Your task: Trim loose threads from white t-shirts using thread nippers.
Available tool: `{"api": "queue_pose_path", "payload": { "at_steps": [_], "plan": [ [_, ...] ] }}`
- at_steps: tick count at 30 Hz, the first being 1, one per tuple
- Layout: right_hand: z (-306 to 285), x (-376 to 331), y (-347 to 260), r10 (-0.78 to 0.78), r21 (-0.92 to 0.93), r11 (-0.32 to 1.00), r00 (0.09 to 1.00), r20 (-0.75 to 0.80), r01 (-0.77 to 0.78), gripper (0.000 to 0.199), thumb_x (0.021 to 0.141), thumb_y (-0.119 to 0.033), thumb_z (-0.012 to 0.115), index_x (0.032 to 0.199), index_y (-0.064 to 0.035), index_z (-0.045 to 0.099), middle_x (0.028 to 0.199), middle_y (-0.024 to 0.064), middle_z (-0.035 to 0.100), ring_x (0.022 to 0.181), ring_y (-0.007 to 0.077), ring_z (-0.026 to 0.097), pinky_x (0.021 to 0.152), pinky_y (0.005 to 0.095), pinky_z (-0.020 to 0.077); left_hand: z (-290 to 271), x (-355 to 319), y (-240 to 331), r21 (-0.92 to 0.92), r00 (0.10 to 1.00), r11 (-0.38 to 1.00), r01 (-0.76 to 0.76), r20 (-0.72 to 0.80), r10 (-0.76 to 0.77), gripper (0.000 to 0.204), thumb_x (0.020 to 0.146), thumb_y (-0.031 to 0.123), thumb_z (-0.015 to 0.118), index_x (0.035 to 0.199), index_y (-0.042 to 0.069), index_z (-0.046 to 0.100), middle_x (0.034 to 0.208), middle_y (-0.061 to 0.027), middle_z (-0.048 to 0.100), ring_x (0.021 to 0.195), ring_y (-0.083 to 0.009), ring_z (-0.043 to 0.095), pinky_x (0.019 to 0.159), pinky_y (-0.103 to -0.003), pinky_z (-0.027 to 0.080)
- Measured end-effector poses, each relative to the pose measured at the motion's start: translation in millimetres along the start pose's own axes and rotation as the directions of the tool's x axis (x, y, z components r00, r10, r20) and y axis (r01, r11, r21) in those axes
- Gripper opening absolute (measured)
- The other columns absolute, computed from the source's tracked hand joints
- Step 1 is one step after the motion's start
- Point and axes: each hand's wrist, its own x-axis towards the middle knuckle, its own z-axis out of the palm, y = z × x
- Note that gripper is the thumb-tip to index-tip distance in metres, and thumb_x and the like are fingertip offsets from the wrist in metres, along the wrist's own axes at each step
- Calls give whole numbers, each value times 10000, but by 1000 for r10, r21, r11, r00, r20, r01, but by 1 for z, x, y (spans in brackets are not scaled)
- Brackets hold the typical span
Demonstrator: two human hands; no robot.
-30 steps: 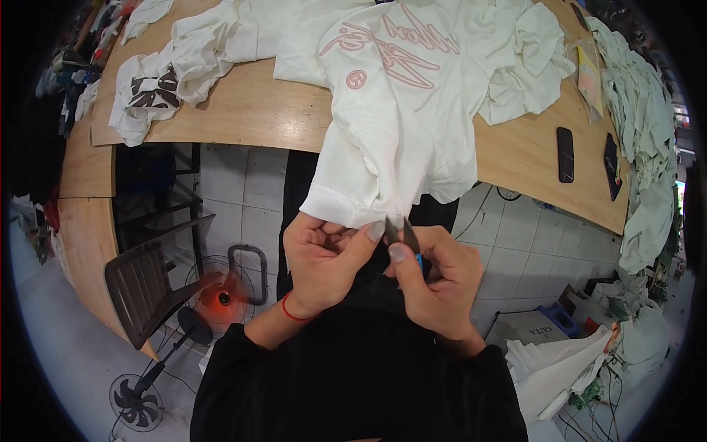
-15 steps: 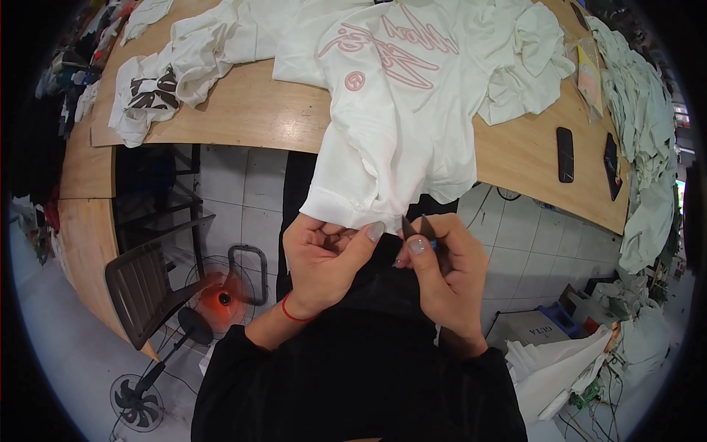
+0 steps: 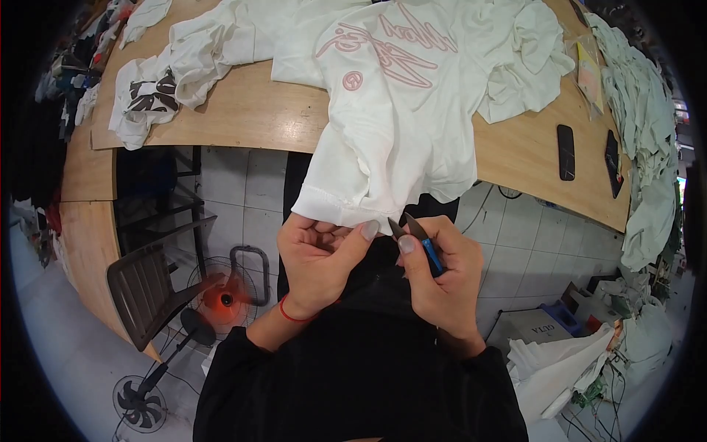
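Observation:
A white t-shirt [image 3: 398, 110] with pink script print hangs over the front edge of a curved wooden table [image 3: 250, 110]. My left hand [image 3: 317, 258], with a red thread at the wrist, pinches the shirt's hem between thumb and fingers. My right hand [image 3: 438, 276] grips small thread snips [image 3: 416, 236] with a blue handle; their dark blades point up at the hem, right beside my left thumb. Both forearms are in black sleeves.
More white garments lie at the table's left [image 3: 158, 81] and right end [image 3: 641, 96]. Two dark phones [image 3: 565, 151] rest on the table. A black chair [image 3: 151, 287], a red-centred fan [image 3: 224, 295] and a floor fan [image 3: 140, 401] stand lower left. White cloth [image 3: 560, 365] is piled lower right.
My right hand has shifted a little left and up, bringing the snips' blades closer to the hem by my left thumb. The left hand keeps its hold on the hem.

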Motion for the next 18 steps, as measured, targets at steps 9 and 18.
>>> {"api": "queue_pose_path", "payload": {
  "at_steps": [9,18],
  "plan": [
    [1,1,-1,9,62,998,1000,-5,-9,44,974,-39,708,976,-3,684,680,14,630,575,77,564,563,239,434,0,1,-1,14,999,999,-33,25,33,391,937,-90,732,1306,-86,601,1172,-170,758,1027,-143,738,865,-238,593],
    [3,6,5,-122,101,985,980,-155,139,122,908,13,773,985,-20,684,780,20,662,647,66,558,568,215,418,-2,-1,0,59,1000,998,-21,17,20,398,932,-111,727,1308,-92,598,1169,-165,756,1034,-131,726,855,-230,583]
  ]
}}
